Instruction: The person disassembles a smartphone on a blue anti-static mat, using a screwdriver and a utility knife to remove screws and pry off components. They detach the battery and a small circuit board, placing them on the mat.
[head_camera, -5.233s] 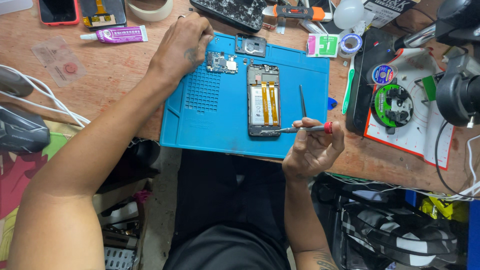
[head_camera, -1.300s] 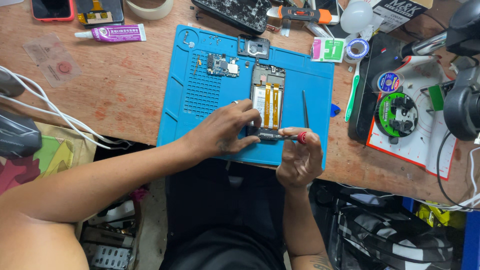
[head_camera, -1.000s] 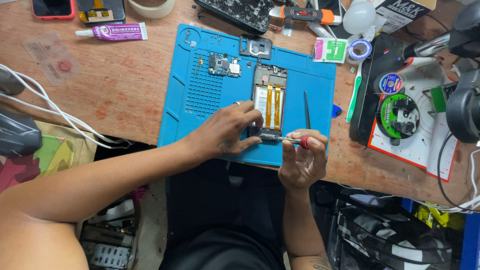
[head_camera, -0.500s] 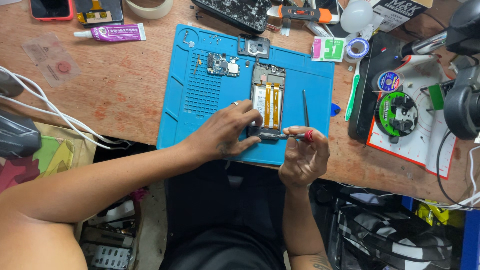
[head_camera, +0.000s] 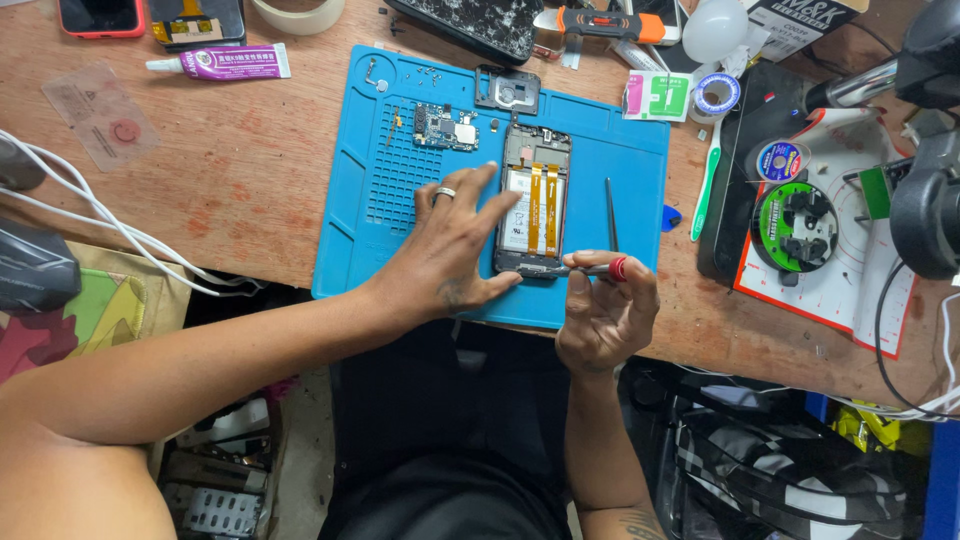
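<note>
An opened phone with orange flex strips and a white battery lies on a blue repair mat. My left hand rests flat on the mat, fingers spread, its fingertips pressing on the phone's left edge and lower end. My right hand grips a small screwdriver with a red end; the tip points left at the phone's bottom edge. A small circuit board and a camera frame piece lie on the mat above the phone. A thin metal tool lies right of the phone.
A glue tube, tape roll, a cracked screen and other phones line the bench's far edge. A green spool and microscope stand sit at the right. White cables cross the left side.
My left hand came back from the circuit board at the mat's top to the phone's lower left. Over the last second my right hand has stayed at the phone's bottom edge, turning the screwdriver slightly.
</note>
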